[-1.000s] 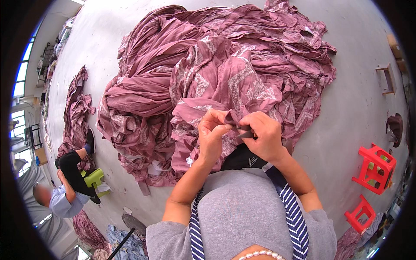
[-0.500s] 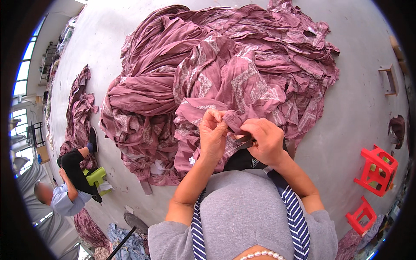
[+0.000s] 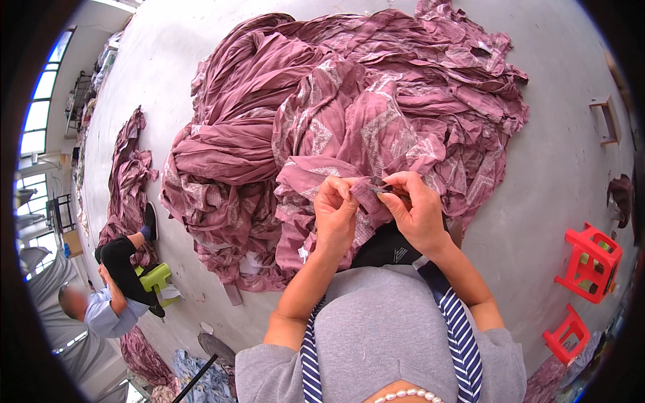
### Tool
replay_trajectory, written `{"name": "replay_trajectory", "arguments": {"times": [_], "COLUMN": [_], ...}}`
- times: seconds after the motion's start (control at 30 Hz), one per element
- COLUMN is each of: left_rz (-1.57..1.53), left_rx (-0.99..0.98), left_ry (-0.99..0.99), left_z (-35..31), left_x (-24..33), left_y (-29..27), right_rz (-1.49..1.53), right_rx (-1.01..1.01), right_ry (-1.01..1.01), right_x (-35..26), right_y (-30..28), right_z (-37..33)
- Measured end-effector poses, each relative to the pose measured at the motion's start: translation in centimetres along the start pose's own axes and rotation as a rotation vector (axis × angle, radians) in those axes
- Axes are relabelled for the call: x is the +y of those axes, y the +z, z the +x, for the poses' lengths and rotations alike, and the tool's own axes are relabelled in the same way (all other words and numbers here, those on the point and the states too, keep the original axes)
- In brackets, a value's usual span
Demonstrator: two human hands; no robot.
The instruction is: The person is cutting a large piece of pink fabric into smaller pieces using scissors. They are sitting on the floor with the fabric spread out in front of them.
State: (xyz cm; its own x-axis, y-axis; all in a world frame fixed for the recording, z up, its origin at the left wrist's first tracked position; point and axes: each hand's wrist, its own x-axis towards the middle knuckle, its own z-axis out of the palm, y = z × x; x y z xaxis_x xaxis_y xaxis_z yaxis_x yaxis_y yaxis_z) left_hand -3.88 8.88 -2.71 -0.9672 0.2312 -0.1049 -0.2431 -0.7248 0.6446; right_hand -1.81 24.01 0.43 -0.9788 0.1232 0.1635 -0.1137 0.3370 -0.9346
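A big heap of dusty-pink fabric with white patterned bands lies in front of me. With thumb and forefinger closed, my left hand pinches a folded edge of this cloth at the heap's near side. My right hand is closed around small dark thread snips, mostly hidden by the fingers. The tips of the snips touch or nearly touch the pinched edge. Whether the blades are apart cannot be made out.
Two red plastic stools stand at the right, with a small wooden frame farther back. On the left, a person sits on a green stool by another strip of pink cloth. Blue cloth lies lower left.
My right hand has moved up, turning the dark snips from below the cloth to its edge. The left hand keeps its pinch on the fabric. The view has shifted slightly.
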Motion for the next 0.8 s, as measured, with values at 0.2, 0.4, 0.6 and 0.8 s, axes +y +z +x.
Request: {"name": "replay_trajectory", "arguments": {"times": [0.2,0.4,0.6,0.8], "left_rz": [0.067,0.047,0.221,1.086], "left_rx": [-0.030,0.007,0.124,0.090], "left_ry": [0.022,0.011,0.095,0.315], "left_z": [-0.3,0.0,0.3,0.9], "left_x": [-0.3,-0.2,0.7,1.5], "left_y": [-0.1,0.0,1.5,1.6], "right_rz": [-0.133,0.380,-0.164,-0.155], "right_rx": [-0.026,0.068,-0.055,0.047], "right_ry": [-0.090,0.187,-0.183,-0.066], "right_x": [0.1,0.3,-1.7,-1.0], "right_y": [0.0,-0.8,-0.6,-1.0], "right_z": [0.3,0.4,1.1,1.1]}}
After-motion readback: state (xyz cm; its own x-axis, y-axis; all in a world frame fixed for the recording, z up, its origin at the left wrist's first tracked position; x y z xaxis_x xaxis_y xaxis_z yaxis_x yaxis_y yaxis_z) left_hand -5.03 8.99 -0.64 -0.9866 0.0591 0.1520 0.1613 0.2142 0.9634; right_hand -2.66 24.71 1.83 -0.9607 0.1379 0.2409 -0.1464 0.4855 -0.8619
